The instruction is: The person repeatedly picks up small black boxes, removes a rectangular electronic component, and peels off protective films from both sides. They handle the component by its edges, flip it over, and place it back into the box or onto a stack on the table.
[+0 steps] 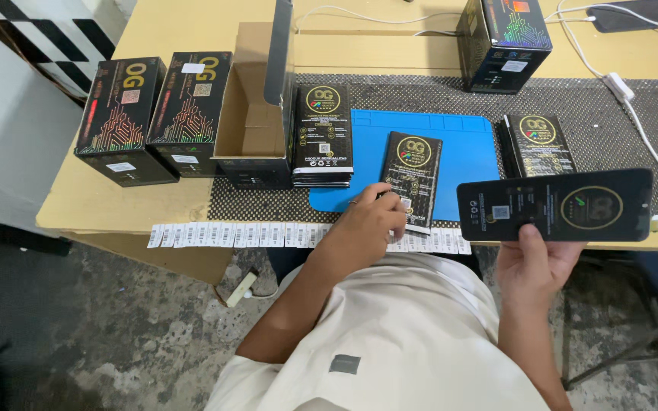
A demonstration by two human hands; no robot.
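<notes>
Holding a flat black packet (556,205) out past the tabletop's near right corner, the right hand (536,262) grips it from underneath, thumb pressed on the lower edge and the other fingers hidden behind it. The packet looks thin, light and fairly stiff, with a glossy face that could slide in a loose pinch, so a hold across the short width, thumb on one face and fingers on the other, seems the surest place (the corners look likely to bend or crease).

The left hand (367,224) is curled down at the tabletop's (108,205) near edge, fingertips pinching at the lower end of a second black packet (413,176) that lies on the blue mat (466,152), right where a small white label sits. Whether it grips the label or the packet itself I cannot tell. Just below it a strip of white labels (230,234) runs along the near edge; these look papery and easily torn, best lifted by one end.

A stack of like packets (321,135) lies left of the mat beside an open cardboard box (249,122), another stack (540,144) lies to its right, two black cartons (154,114) stand near the left edge, and one more carton (503,42) stands toward the far edge
</notes>
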